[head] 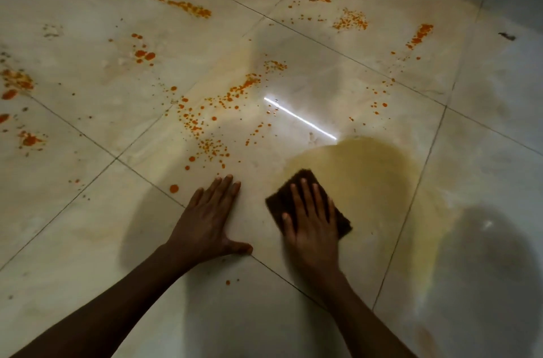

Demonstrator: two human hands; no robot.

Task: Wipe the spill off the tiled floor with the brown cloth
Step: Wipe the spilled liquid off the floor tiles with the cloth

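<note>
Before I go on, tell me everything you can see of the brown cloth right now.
The brown cloth is a dark, coarse-looking rectangular pad, lying flat on the tiled floor with one corner pointing away from the person. The right hand presses on it with straight, spread fingers and covers its middle. Its far corner reaches into the edge of the yellowish wet patch. The left hand rests on the floor beside it, not touching it.

hands: 2 | brown cloth [308, 202]: 1 | yellowish puddle [361, 169]: 1 | orange spatters: many

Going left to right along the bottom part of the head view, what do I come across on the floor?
Orange drop → left hand, flat on the tile → brown cloth under the right hand → yellowish wet smear.
</note>
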